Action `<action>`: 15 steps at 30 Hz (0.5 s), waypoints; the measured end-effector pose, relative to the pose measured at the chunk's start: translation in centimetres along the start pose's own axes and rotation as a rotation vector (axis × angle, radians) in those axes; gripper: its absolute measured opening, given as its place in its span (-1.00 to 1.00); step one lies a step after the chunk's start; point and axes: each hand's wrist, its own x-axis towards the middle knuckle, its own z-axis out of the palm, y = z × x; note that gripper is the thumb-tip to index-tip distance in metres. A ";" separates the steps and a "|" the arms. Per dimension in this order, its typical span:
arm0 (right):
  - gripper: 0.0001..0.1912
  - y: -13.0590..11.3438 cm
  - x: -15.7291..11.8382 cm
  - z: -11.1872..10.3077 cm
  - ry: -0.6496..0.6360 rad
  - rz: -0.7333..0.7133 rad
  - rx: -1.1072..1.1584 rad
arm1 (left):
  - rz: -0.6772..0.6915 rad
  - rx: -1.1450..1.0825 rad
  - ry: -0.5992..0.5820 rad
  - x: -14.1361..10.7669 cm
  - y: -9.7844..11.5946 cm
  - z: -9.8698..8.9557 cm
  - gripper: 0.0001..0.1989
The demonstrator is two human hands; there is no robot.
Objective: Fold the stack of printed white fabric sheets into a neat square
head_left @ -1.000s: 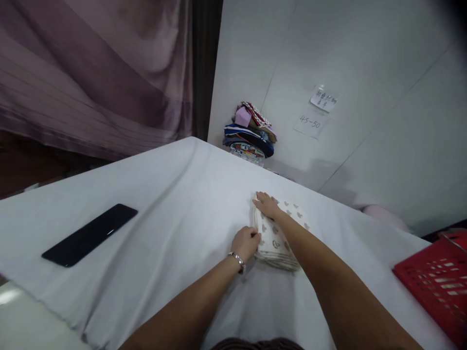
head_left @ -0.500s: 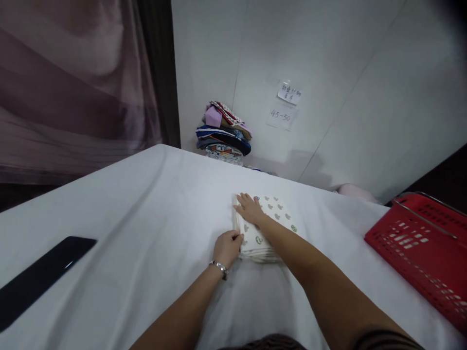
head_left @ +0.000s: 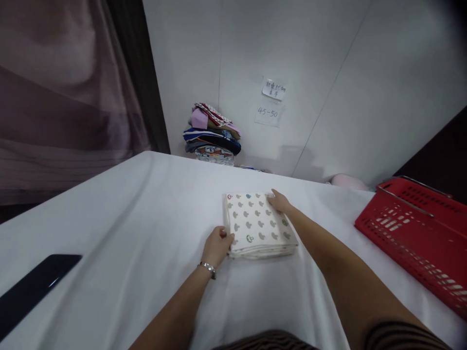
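Note:
A folded white cloth (head_left: 258, 221) with small grey, green, red and blue mushroom prints lies in a square, layered pile on the white-covered table (head_left: 164, 218). My left hand (head_left: 218, 245), with a silver bracelet at its wrist, touches the cloth's near left edge, fingers curled and thumb near the index finger. At the far right corner, my right hand (head_left: 279, 201) grips the cloth's edge, its fingers partly hidden.
A red plastic basket (head_left: 419, 233) stands on the right. On the left lies a dark flat object (head_left: 36, 289). Behind the table are a stack of folded clothes (head_left: 212, 131), a pink item (head_left: 348, 182) and paper signs (head_left: 268, 114) on the wall.
My right hand has slid from the cloth's top left part to its far right corner, uncovering the print. My left hand stays by the left edge. The view has shifted slightly.

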 end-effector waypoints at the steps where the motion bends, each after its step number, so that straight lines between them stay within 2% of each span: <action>1: -0.25 1.1 -0.4 -0.3 0.007 0.036 0.018 | -0.032 -0.028 -0.021 0.1 0.1 0.0 -0.59; 4: -0.21 3.7 -2.1 -0.3 -0.017 0.139 0.165 | -0.153 -0.133 -0.096 0.3 0.6 -0.2 -0.49; 7: -0.20 5.1 -4.4 0.2 -0.073 0.201 0.333 | -0.238 -0.166 -0.145 0.5 1.4 -0.6 -0.47; 10: -0.20 6.2 -6.9 0.2 -0.120 0.245 0.467 | -0.273 -0.122 -0.157 1.0 1.9 -1.0 -0.49; 15: -0.36 7.0 -10.5 -0.4 -0.319 0.235 0.692 | -0.301 -0.108 -0.164 1.5 2.0 -1.0 -0.49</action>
